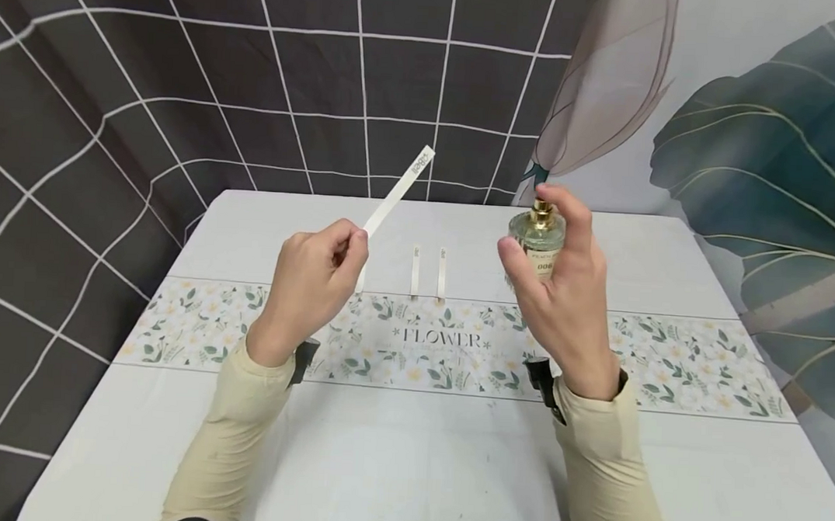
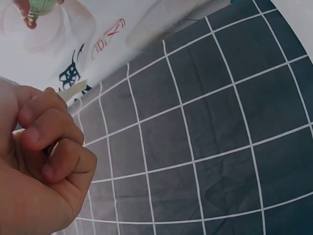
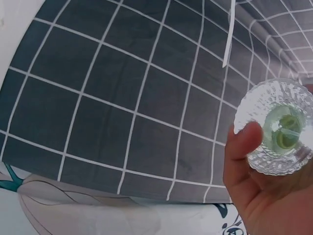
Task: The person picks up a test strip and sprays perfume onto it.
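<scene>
My left hand pinches a white paper test strip between thumb and index finger; the strip slants up to the right, lettering near its tip. In the left wrist view the fingers of the left hand are curled and only a short piece of strip shows. My right hand grips a glass perfume bottle with a gold neck and a pale label, its index finger on the top. The right wrist view shows the ribbed base of the perfume bottle with the thumb against it.
Two more white paper strips lie side by side on the table, between the hands. A floral band printed "FLOWER" crosses the tabletop. Behind stands a dark gridded cloth, with a leaf-patterned cloth at the right.
</scene>
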{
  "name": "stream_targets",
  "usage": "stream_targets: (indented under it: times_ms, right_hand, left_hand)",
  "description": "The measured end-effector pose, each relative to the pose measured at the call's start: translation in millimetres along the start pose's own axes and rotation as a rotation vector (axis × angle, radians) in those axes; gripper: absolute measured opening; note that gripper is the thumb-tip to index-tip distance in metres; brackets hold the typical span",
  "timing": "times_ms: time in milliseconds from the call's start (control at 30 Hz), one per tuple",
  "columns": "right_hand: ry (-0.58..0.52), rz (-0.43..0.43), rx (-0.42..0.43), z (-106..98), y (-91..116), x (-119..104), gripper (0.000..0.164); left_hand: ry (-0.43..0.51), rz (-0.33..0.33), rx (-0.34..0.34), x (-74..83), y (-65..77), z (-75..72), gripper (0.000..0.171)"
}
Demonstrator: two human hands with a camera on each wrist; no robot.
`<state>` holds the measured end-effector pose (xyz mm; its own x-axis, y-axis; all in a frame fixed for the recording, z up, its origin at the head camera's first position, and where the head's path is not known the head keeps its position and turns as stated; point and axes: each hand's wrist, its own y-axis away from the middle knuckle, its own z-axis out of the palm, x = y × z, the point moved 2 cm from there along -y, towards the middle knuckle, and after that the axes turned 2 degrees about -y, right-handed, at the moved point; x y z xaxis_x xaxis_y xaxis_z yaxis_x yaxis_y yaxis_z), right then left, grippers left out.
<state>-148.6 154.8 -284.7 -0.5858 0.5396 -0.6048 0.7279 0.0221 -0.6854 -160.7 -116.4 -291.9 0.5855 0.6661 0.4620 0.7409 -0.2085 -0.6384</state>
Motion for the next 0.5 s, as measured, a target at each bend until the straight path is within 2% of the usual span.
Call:
stream_targets:
  times_ms: [133, 300, 500]
  right_hand:
    - [0.019, 0.010, -0.024, 2.6, 1.6, -1.9, 0.051]
    - [0.040, 0.058, 0.007, 1.6, 1.2, 0.9, 0.050]
    - [0.047, 0.067, 0.012, 2.1, -1.3, 4.5, 0.049]
  left_hand:
    - [0.018, 0.023, -0.004, -0.5, 2.9, 2.3, 0.027]
    - [0.028, 0.049, 0.004, -0.7, 1.1, 6.6, 0.026]
    - [0.022, 0.092, 0.015, 3.1, 0.8, 9.4, 0.023]
